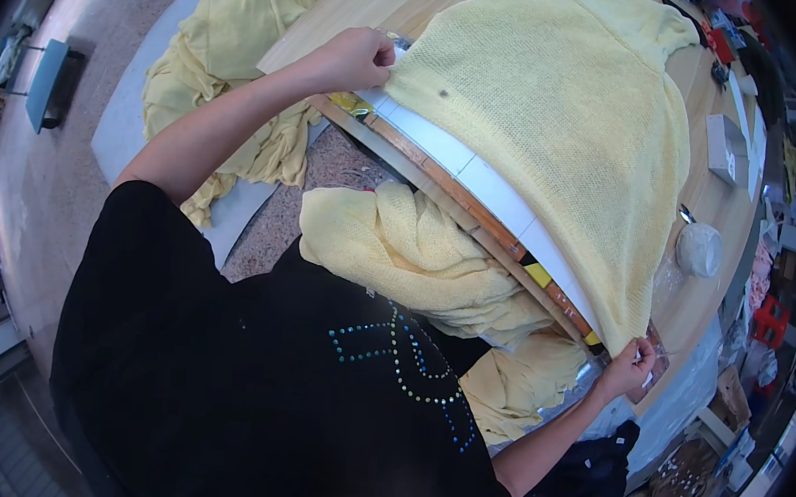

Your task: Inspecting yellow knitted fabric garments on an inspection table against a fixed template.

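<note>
A pale yellow knitted sweater (546,100) is spread over the table, its near edge stretched between my two hands. My left hand (354,59) is closed on the edge's left end. My right hand (631,367) pinches the right end, low at the table's near right corner. A small dark spot shows on the knit near my left hand. Beneath the near edge lies a white board (481,178) with thin lines, partly covered by the sweater. The far side of the sweater runs up toward the table's back edge.
More yellow knitwear (407,249) is heaped against my lap, and another pile (231,41) lies at the left. A wooden table (374,2) carries a white box (726,149) and a round whitish container (699,250) on the right. A blue-grey stool (47,85) stands on the floor.
</note>
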A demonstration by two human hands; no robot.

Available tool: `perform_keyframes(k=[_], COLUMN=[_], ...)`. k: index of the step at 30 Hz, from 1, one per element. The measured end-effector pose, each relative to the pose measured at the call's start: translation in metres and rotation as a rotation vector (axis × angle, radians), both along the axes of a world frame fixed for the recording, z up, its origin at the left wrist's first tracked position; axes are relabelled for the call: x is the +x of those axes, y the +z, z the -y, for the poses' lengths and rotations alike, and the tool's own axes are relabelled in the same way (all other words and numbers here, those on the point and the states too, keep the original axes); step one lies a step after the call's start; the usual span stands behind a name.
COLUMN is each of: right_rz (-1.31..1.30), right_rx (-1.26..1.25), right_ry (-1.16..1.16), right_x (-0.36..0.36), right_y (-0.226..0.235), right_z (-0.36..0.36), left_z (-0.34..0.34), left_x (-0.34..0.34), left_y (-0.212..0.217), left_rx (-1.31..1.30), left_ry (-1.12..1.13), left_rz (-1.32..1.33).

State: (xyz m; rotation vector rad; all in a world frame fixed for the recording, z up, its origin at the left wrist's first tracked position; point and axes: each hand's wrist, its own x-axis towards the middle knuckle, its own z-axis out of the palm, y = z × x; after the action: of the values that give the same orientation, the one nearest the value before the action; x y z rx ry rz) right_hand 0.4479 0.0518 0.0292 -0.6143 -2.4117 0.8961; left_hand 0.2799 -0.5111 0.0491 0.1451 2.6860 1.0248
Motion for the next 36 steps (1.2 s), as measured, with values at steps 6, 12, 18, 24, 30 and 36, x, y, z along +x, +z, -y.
perform_keyframes(k=[6, 12, 18, 24, 30, 36], right_rz=[-0.059, 0.013, 0.070, 0.027, 0.006, 0.005], right_rx=[0.005, -0.021, 0.070, 0.054, 0.060, 0.030], right_ry=[0.133, 0.032, 0.041, 0.079, 0.036, 0.098], right_x=[-0.037, -0.006, -0.012, -0.019, -0.004, -0.025], right_y=[-0.005, -0.009, -0.008, -0.009, -0.004, -0.016], right_z=[0.040, 0.017, 0.021, 0.024, 0.009, 0.025], left_z=[0.010, 0.011, 0.011, 0.015, -0.003, -0.037], left_x=[0.004, 0.006, 0.015, 0.015, 0.009, 0.021], left_y=[0.002, 0.013, 0.022, 0.022, 0.007, 0.028], left_rx=[-0.131, 0.228, 0.335, 0.355, 0.061, -0.172], left_ry=[-0.032, 0.105, 0.201, 0.248, 0.079, 0.108], left_rz=[0.010, 0.242, 0.223, 0.231, 0.044, -0.391])
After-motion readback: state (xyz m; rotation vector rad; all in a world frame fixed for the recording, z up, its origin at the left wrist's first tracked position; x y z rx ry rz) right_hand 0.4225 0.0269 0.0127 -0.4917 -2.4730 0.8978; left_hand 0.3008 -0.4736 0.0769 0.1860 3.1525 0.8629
